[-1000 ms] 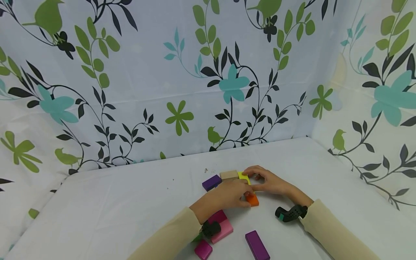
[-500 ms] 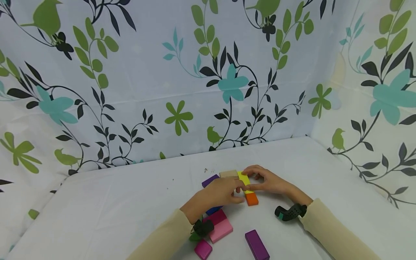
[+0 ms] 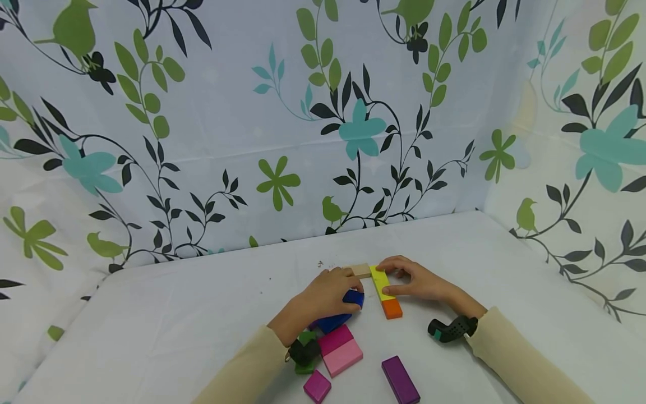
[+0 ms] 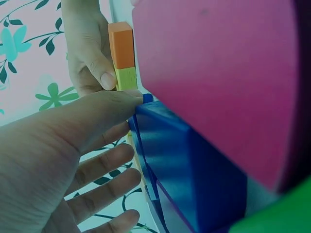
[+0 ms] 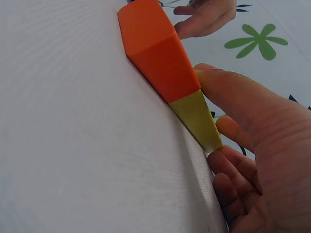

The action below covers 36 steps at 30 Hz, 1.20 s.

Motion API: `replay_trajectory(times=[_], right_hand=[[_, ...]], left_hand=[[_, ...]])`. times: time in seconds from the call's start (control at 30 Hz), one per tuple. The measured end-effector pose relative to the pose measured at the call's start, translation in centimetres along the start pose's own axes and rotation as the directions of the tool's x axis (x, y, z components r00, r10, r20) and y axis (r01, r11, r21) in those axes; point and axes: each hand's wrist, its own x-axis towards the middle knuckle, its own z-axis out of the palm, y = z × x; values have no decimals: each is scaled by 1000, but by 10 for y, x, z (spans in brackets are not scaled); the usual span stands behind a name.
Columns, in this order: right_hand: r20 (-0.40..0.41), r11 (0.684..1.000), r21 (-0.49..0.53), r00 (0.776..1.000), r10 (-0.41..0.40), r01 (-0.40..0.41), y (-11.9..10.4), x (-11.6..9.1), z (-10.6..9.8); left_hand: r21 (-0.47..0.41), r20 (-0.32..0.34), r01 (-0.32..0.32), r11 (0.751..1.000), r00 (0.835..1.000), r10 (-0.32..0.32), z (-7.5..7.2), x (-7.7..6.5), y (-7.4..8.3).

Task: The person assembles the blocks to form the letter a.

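Observation:
Thumb and fingers of my left hand (image 3: 323, 294) pinch a small blue block (image 3: 355, 298) just left of the yellow block (image 3: 379, 283). In the left wrist view the thumb lies against that block's end, near a larger blue block (image 4: 170, 141). My right hand (image 3: 416, 280) holds the yellow block along its length, thumb on its near part and fingers at its far end. An orange block (image 5: 158, 58) stands end to end with the yellow one. A light wooden block (image 3: 360, 270) lies at the yellow block's far end, partly behind my left hand.
Close to my left wrist lie a dark pink block (image 3: 335, 338), a light pink block (image 3: 344, 357) and green pieces (image 3: 304, 368). A small magenta block (image 3: 317, 386) and a long purple block (image 3: 401, 380) lie nearer. A patterned cloth (image 3: 212, 123) hangs behind the white table (image 3: 202, 325).
My left hand has drawn back leftward from the yellow block and now pinches a small blue block. It now covers the dark purple block. The right hand has stayed at the yellow block.

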Motion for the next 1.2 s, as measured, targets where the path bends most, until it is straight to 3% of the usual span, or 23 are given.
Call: replay_trajectory(times=[0.13,0.4,0.77,1.03,1.2], right_hand=[[-3,1000,-5,1000,1,-1,-1,0,0],[-5,1000,-14,1000,11,-11,0,1,0],[-5,1000,-11,1000,2,-2,4,2,0],[5,1000,-5,1000,10,-10,2,2,0],[-3,1000,-14,1000,26,-26,0,2,0]], left_hand=[[31,3,-9,999,1000,9,0,-2,-1],[-33,43,14,999,999,-13,-1,-4,-2],[-21,76,-38,999,996,40,-4,-14,0],[-32,28,8,999,1000,-7,-5,-19,-5],[-54,12,0,999,1000,1,-5,-20,-7]])
